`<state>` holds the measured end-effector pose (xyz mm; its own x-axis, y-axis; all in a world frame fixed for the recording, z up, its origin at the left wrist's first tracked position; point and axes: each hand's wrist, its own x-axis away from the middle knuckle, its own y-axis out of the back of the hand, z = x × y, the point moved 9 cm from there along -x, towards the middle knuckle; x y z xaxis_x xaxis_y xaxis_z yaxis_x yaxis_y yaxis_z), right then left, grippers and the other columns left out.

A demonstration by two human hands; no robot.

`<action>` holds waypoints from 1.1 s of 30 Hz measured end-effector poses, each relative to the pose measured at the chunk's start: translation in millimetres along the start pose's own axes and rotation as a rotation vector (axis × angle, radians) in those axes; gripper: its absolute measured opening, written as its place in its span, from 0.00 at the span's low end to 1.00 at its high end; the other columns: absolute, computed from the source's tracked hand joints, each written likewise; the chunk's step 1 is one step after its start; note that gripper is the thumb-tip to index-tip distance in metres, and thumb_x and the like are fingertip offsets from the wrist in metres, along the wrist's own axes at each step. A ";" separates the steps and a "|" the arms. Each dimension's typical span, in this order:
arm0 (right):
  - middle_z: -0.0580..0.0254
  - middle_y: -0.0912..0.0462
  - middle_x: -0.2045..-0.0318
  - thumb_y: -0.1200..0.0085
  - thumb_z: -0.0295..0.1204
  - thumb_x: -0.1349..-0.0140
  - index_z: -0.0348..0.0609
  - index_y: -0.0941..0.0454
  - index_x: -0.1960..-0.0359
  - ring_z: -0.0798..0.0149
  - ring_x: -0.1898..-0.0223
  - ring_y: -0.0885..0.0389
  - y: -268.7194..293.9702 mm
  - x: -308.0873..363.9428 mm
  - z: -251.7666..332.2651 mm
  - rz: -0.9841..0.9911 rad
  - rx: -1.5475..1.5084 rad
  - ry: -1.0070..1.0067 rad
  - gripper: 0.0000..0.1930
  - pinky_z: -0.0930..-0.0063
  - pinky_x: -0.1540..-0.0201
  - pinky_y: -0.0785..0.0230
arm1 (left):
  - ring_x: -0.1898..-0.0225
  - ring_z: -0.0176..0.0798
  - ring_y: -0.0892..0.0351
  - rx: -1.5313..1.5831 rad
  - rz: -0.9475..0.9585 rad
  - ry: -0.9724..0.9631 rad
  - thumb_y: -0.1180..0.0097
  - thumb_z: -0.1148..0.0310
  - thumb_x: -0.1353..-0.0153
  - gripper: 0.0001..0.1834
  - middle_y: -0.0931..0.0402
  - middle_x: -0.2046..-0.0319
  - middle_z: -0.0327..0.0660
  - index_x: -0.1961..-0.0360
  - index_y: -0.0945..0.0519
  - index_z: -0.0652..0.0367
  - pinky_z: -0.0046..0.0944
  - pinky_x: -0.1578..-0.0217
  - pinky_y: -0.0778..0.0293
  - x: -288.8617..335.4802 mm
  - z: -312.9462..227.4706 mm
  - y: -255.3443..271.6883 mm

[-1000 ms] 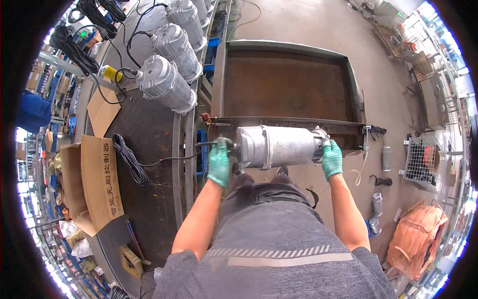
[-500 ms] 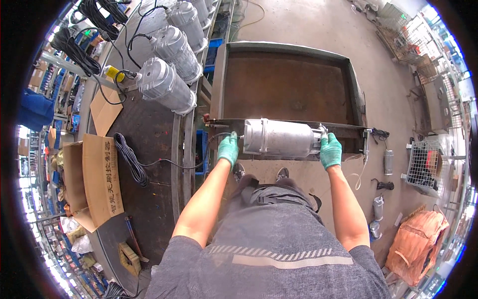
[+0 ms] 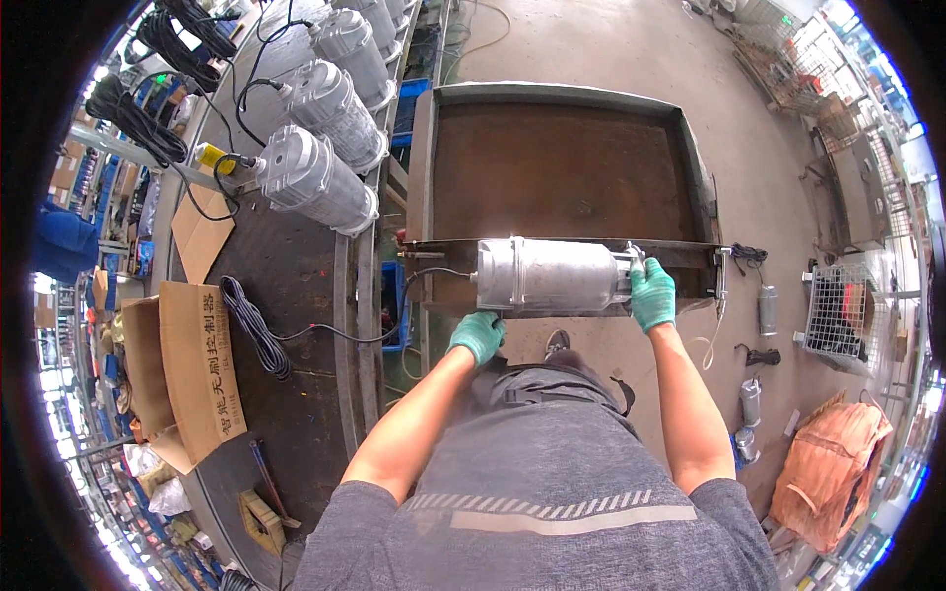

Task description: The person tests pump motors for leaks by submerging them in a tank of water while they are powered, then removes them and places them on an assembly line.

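A silver cylindrical submersible pump (image 3: 557, 274) lies on its side across the near end of a metal trough (image 3: 426, 187). My right hand (image 3: 652, 295), in a green glove, is closed around the fittings at the pump's right end. My left hand (image 3: 479, 337), gloved the same way, is at the pump's near edge below its left end; its fingers are bent and partly hidden, and whether it touches the pump is unclear. A black cable (image 3: 367, 340) runs from the pump's left end to a coil (image 3: 254, 325) on the workbench (image 3: 296, 394).
Several similar pumps (image 3: 313, 179) stand along the bench at far left, with cables attached. A cardboard box (image 3: 202, 364) and a wooden-handled hammer (image 3: 271, 483) lie nearer. On the floor at right are a wire basket (image 3: 838, 310), small pumps (image 3: 768, 310) and an orange sack (image 3: 828, 473).
My left hand has left the cable end of the pump and come down to its near edge. My right hand keeps its hold, and the pump stays nearly in place.
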<state>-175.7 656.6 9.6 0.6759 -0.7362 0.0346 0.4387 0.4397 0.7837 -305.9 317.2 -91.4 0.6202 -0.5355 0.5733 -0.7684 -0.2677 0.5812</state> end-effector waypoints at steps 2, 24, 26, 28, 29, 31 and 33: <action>0.38 0.19 0.73 0.47 0.41 0.24 0.37 0.24 0.65 0.37 0.73 0.26 3.7 0.8 2.4 -0.020 -0.001 0.010 0.18 0.53 0.67 0.30 | 0.53 0.65 0.17 -0.044 -0.016 -0.042 0.47 0.56 0.30 0.18 0.17 0.57 0.59 0.58 0.15 0.60 0.57 0.52 0.22 3.4 -2.2 0.1; 0.44 0.16 0.46 0.37 0.45 0.34 0.44 0.29 0.35 0.41 0.50 0.14 126.8 19.2 -178.2 -0.001 0.495 -0.499 0.30 0.49 0.47 0.20 | 0.40 0.57 0.19 0.118 -0.409 -0.130 0.28 0.62 0.37 0.43 0.21 0.38 0.59 0.24 0.36 0.49 0.49 0.39 0.25 27.9 -63.7 101.1; 0.43 0.15 0.48 0.37 0.44 0.34 0.42 0.30 0.34 0.42 0.51 0.13 124.7 8.7 -187.9 0.022 0.517 -0.487 0.31 0.48 0.48 0.20 | 0.40 0.58 0.19 0.089 -0.372 -0.089 0.29 0.62 0.37 0.45 0.22 0.38 0.60 0.22 0.39 0.44 0.50 0.40 0.24 21.5 -57.7 98.1; 0.43 0.13 0.54 0.38 0.43 0.34 0.45 0.32 0.34 0.38 0.53 0.13 115.2 -4.7 -208.7 -0.023 0.471 -0.470 0.30 0.46 0.50 0.21 | 0.40 0.60 0.19 0.095 -0.366 -0.142 0.30 0.61 0.36 0.46 0.21 0.39 0.60 0.21 0.41 0.42 0.50 0.41 0.24 23.8 -63.7 98.7; 0.41 0.13 0.55 0.38 0.42 0.33 0.45 0.30 0.36 0.38 0.53 0.13 111.3 -10.1 -209.0 -0.039 0.457 -0.457 0.28 0.45 0.50 0.21 | 0.41 0.61 0.19 0.106 -0.361 -0.184 0.30 0.61 0.35 0.47 0.21 0.40 0.61 0.20 0.43 0.40 0.51 0.41 0.24 25.0 -68.5 99.8; 0.40 0.13 0.55 0.39 0.42 0.33 0.44 0.30 0.35 0.39 0.52 0.13 111.0 -13.1 -217.5 -0.058 0.442 -0.490 0.28 0.46 0.49 0.21 | 0.41 0.63 0.19 0.070 -0.340 -0.162 0.31 0.60 0.35 0.47 0.21 0.41 0.62 0.20 0.43 0.38 0.51 0.42 0.24 23.8 -70.0 100.4; 0.43 0.12 0.63 0.39 0.37 0.33 0.43 0.25 0.43 0.45 0.61 0.10 111.1 -17.6 -215.2 -0.113 0.439 -0.449 0.21 0.51 0.58 0.18 | 0.43 0.66 0.19 0.026 -0.315 -0.136 0.31 0.61 0.35 0.46 0.19 0.44 0.63 0.20 0.43 0.33 0.53 0.43 0.24 26.1 -76.2 100.9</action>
<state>-11.4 829.2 -37.4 0.2838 -0.9516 0.1182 0.1449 0.1645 0.9757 -355.3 337.2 26.3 0.8020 -0.5250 0.2849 -0.5478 -0.4562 0.7013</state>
